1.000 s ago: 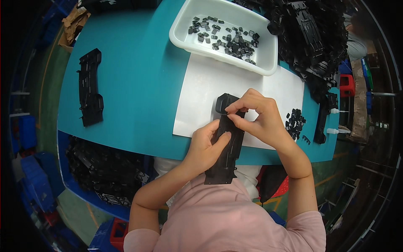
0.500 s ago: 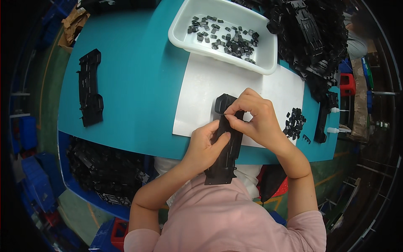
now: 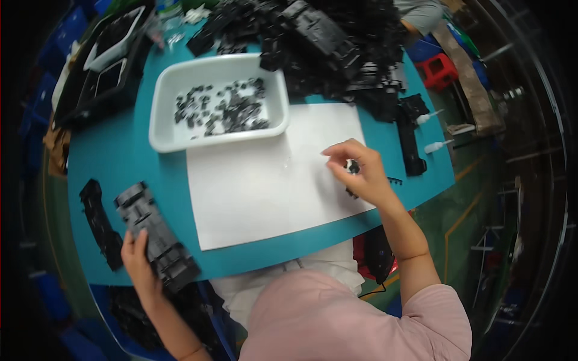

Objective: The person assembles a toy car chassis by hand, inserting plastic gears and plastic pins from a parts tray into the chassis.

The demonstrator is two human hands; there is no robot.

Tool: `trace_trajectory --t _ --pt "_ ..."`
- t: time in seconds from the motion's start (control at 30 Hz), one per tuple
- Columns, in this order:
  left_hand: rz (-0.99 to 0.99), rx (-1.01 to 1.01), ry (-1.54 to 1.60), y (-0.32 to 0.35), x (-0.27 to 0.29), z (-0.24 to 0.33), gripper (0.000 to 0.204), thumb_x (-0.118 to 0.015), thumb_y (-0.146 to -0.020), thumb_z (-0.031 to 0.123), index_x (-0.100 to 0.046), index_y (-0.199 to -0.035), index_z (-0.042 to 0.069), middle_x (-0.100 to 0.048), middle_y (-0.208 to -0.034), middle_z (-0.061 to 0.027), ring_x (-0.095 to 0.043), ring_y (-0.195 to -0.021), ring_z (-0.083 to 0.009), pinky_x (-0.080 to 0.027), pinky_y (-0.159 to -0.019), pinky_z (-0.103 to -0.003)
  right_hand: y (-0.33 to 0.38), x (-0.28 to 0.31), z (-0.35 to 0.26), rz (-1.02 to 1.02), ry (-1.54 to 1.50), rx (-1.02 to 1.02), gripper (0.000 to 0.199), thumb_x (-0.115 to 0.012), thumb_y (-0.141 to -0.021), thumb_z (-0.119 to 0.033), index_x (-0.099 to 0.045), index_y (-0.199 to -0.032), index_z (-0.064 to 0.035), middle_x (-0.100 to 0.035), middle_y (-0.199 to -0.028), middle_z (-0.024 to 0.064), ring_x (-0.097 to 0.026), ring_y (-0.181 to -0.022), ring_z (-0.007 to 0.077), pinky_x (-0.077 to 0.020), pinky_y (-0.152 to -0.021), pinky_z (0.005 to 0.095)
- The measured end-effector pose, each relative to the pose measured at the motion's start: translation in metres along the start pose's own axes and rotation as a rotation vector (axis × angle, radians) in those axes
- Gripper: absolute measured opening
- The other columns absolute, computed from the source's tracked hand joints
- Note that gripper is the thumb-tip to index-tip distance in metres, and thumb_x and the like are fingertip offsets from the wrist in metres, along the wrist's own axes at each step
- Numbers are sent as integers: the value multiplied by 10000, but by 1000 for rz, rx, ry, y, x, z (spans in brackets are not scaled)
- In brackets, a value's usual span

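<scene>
The left hand (image 3: 139,265) is down at the near left edge of the teal worktop (image 3: 120,159). Its fingers lie flat and spread on a long black plastic part (image 3: 158,237), pressing it from the side but not wrapped around it. The part lies slanted, and its near end hangs a little past the worktop edge. Just to its left is another long black part (image 3: 99,224), close to the left rim.

The right hand (image 3: 360,174) is over the right side of the white paper sheet (image 3: 265,186). Its fingers are curled in and pinch a small black clip (image 3: 353,166). A few more small black bits peek out under the hand, right at the paper's right edge.

The paper covers the middle of the worktop and is bare from the tray down to the near edge. That is the biggest open room for moving. A thin strip of teal shows between the paper and the near edge.

A white tray (image 3: 165,129) sits at the top left corner of the paper, touching it. It is a rounded rectangle and holds many small black clips (image 3: 220,111). Behind it and to the right a big pile of black parts (image 3: 325,48) fills the far side of the worktop up to the paper's far edge. A black bar (image 3: 409,141) lies right of the paper, near the right edge. Two small white bottles (image 3: 435,130) sit there at the rim. A red stool (image 3: 438,70) stands on the floor past the worktop. Blue bins (image 3: 36,120) line the far left.
</scene>
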State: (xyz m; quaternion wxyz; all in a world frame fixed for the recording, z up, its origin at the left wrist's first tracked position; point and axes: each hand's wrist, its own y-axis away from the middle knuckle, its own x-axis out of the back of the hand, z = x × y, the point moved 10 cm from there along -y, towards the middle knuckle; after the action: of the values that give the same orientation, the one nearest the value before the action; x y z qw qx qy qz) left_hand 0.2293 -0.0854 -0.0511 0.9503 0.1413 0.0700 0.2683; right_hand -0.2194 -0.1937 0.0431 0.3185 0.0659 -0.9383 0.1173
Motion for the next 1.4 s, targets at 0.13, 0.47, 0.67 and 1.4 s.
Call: trace_trajectory --t 0.13,0.47,0.67,1.4 --pt "-41 -62 -31 -19 28 6 326 -604 -931 135 -548 -1196 -47 -632 -1062 -71 -608 -941 -143 -468 -832 -281 26 101 69 427 151 -116 164 -682 -786 -55 -689 -949 -38 -661 -863 56 -604 -714 114 -481 -657 238" --pt "-80 16 -113 -78 78 -1 672 -654 -895 155 -327 -1426 -96 -568 -1240 -185 -594 -1075 -190 -460 -931 -291 68 175 186 370 728 -590 763 -766 -692 -315 -477 -1311 26 -588 -1160 245 -563 -1045 373 -450 -943 415" --pt "183 -185 -562 -56 103 15 503 -601 -951 202 -465 -1372 -37 -571 -1296 -188 -575 -1156 -230 -455 -969 -330 101 162 158 326 400 -704 780 -765 -651 -260 -465 -1310 31 -592 -1113 222 -582 -999 336 -467 -880 412" --pt "-1211 994 552 166 -249 -63 665 -366 -1004 471 -319 -1449 -22 -565 -1269 -216 -618 -1090 -306 -497 -934 -381 81 -40 -51 -535 96 333 901 -785 -689 -174 -328 -1460 -91 -467 -1441 125 -344 -1367 314 -87 -1127 576"
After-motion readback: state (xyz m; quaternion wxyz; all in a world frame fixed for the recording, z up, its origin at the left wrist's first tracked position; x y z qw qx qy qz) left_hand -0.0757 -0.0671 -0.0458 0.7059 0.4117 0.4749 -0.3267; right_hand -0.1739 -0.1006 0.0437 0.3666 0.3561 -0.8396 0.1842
